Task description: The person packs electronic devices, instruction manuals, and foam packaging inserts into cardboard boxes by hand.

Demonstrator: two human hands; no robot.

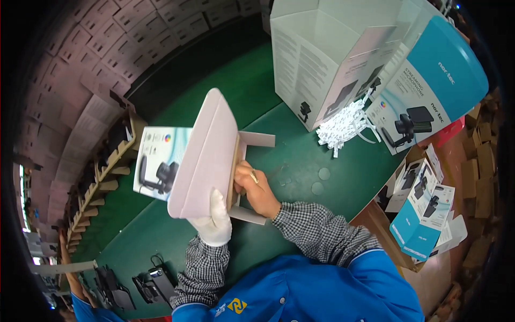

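Note:
A white printed box (161, 161) with a microphone picture is tilted over the green bench, its long pale flap (206, 155) swung up and its side flaps spread. My left hand (214, 222), in a white glove, grips the box at the lower end of that flap, thumb on the flap's face. Brown cardboard (235, 174) shows inside the box opening. Bare and with a ring on one finger, my right hand (258, 196) is at this opening with its fingers curled in against the brown cardboard. What its fingertips hold, if anything, is hidden.
Large open printed boxes (306, 64) stand at the far right, beside a bundle of white paper strips (340, 129). A carton (394, 236) with more blue-white boxes sits right of the bench. Black devices (155, 282) lie near left. Another person's arm (72, 268) shows at left.

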